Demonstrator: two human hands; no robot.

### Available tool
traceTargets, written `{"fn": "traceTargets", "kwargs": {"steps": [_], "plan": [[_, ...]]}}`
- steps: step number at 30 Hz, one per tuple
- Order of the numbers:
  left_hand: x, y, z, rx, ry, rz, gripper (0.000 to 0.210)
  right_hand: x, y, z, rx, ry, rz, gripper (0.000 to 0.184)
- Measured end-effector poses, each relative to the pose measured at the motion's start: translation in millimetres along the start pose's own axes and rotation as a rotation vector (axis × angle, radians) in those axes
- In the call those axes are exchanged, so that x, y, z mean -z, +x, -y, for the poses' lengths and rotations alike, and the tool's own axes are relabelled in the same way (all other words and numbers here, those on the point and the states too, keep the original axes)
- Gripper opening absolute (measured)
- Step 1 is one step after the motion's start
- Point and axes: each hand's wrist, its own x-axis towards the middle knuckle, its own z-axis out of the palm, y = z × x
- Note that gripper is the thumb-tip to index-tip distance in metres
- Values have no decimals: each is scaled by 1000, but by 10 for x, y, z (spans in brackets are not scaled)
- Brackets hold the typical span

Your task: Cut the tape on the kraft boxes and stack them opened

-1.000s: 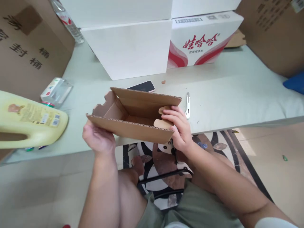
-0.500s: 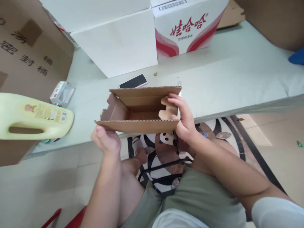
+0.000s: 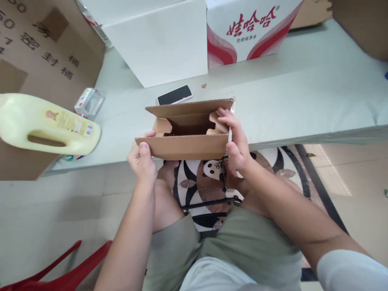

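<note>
A small cardboard box, open at the top, is held at the table's near edge. Its far and near flaps stand outward. Both notched end flaps are folded inward over the opening. My left hand grips the near left corner, thumb on the outer face of the near flap and fingers behind it by the left end flap. At the right end, my right hand holds the box, fingertips on the right end flap and far corner, thumb by the near right edge. The bottom inside the box is in shadow.
Behind the box, a phone lies on the table. A yellow jug, a clear plastic container and a large carton are at left. White cartons stand at the back. A red chair is at lower left.
The left end flap has been folded inward. My left hand has shifted its hold, fingers now behind the near flap. My right thumb has moved off the near flap's edge. The view has shifted slightly.
</note>
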Motion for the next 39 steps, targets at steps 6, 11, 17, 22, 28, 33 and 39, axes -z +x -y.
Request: {"fn": "traceTargets", "kwargs": {"steps": [6,11,17,22,28,33,39], "plan": [[-243,-67,22,35,-74,-145,40,43,-9,76,-29,-15,13,42],[-334,-78,6,16,-90,-146,43,38,17,49,-45,-88,-45,43],[-324,-58,-15,20,-99,-133,42,-22,64,-25,-94,-98,-89,72],[-349,-51,-19,5,-170,-137,42,13,75,-84,-79,-86,-76,72],[-205,3,1,-118,28,-37,32,96,63,-75,-41,-142,-52,35],[-41,178,-314,-228,360,211,22,88,67,-112,-17,-197,-87,36],[-179,290,-661,-304,532,528,47,73,96,-133,-40,-170,-54,34]]}}
